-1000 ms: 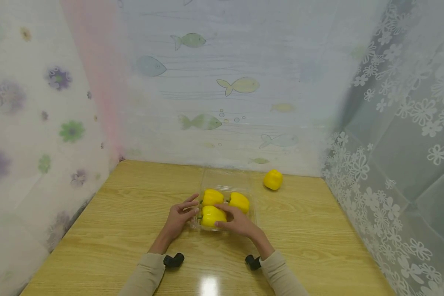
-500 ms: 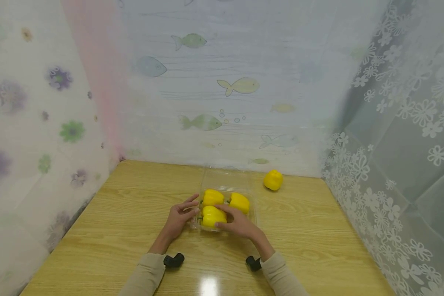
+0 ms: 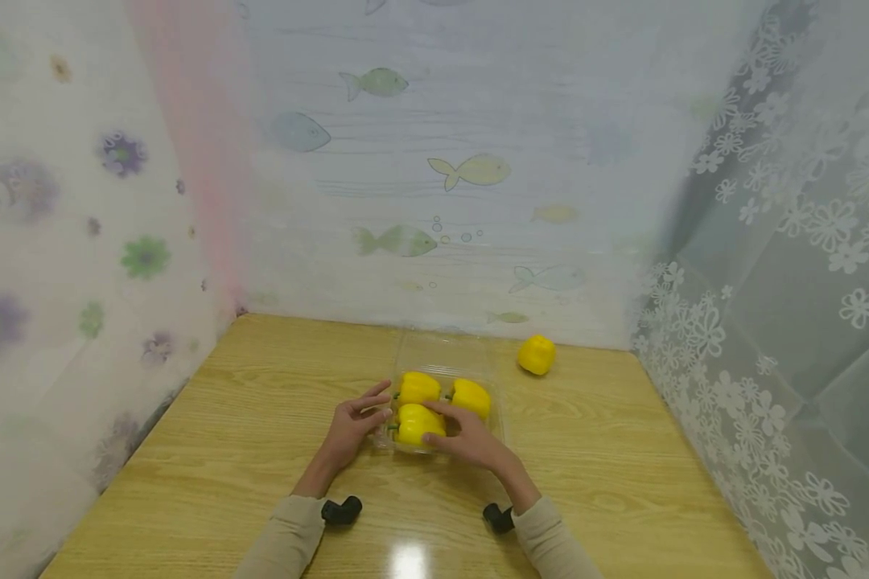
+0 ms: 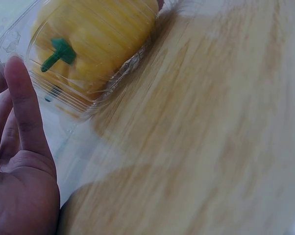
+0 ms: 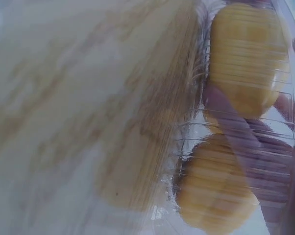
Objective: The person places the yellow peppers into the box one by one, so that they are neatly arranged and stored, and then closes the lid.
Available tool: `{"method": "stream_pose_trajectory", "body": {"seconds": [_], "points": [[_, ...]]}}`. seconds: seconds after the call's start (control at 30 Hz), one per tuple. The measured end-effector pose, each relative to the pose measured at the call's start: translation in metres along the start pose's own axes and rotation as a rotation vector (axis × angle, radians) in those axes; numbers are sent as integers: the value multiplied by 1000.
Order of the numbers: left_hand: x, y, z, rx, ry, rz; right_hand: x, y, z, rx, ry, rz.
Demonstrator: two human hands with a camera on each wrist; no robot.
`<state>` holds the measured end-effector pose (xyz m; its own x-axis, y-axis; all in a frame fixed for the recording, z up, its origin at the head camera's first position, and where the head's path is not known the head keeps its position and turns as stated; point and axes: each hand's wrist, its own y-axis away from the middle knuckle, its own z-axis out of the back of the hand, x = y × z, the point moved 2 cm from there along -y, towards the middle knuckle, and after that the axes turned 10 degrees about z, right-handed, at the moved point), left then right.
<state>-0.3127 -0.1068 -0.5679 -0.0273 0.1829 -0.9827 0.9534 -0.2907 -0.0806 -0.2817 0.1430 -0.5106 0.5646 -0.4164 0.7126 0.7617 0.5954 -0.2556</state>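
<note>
Three yellow bell peppers lie in a clear plastic clamshell box (image 3: 501, 422), its lid (image 3: 445, 351) folded back. My right hand (image 3: 474, 442) grips the front left pepper (image 3: 418, 425), thumb in front and fingers over its far side. Behind that one lies another pepper (image 3: 419, 388), and a third pepper (image 3: 472, 397) is at the box's right. At the left wall my left hand (image 3: 343, 433) has its fingers loosely extended, a fingertip right at the rim in the left wrist view. A green stem (image 4: 63, 51) shows there through the plastic.
A fourth yellow bell pepper (image 3: 536, 355) stands on the wooden table (image 3: 608, 466) to the right of the lid. Patterned curtains (image 3: 434, 161) enclose the table at the back and both sides. Black camera mounts (image 3: 342, 511) jut from the wrists.
</note>
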Motion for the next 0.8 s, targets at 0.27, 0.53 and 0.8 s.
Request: {"method": "stream_pose_trajectory", "body": {"seconds": [0.27, 0.53, 0.8], "points": [[0, 0, 0, 14, -10, -24, 1, 1, 0, -87, -39, 51], [-3, 2, -1, 17, -3, -21, 5, 3, 1, -212, 20, 91], [-4, 2, -2, 11, -22, -24, 3, 2, 9, -310, -36, 148]]}}
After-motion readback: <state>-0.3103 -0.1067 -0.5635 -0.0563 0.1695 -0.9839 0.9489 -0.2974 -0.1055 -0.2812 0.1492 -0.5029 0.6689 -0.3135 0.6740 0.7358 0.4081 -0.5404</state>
